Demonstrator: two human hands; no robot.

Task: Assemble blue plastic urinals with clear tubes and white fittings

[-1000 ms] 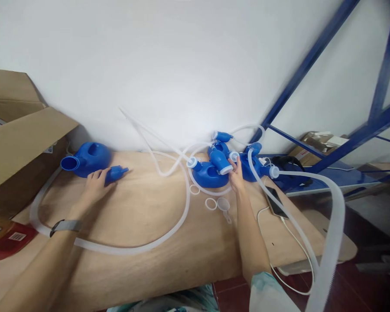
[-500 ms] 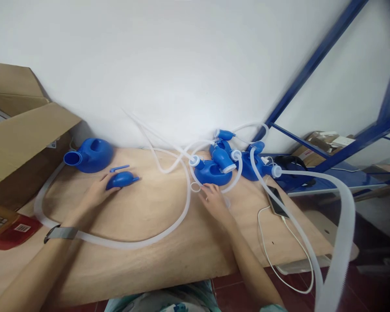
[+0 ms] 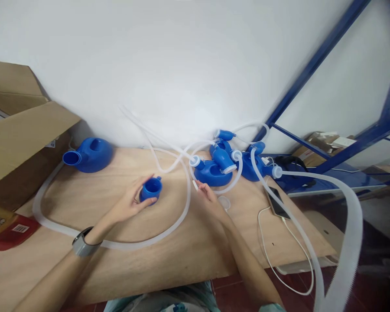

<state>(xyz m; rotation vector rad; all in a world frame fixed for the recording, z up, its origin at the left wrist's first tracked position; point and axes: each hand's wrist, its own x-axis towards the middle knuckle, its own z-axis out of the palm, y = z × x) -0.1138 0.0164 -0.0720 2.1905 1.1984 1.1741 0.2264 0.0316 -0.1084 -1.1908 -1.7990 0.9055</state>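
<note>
My left hand is wrapped round a small blue cup-shaped part, its open mouth turned up toward me. A small tab sticks out at its far rim. Between the fingertips of my right hand is a thin white ring, seen nearly edge-on. Just beside that hand a clear round cap lies on the table. Behind the right hand rests a blue bottle with a white collar and hose, and another blue part leans over it. A second blue bottle lies at the back left, its mouth uncovered.
A translucent hose loops over the wooden table, passing under my left forearm. An open cardboard box and a red-yellow package stand left. Rightward are more hosed blue bottles, a phone with its cable, and blue shelving.
My left hand has lifted the blue part, moved it right and turned its mouth up. The white ring in my right hand has tipped edge-on. The thin blue strip no longer shows at its former spot.
</note>
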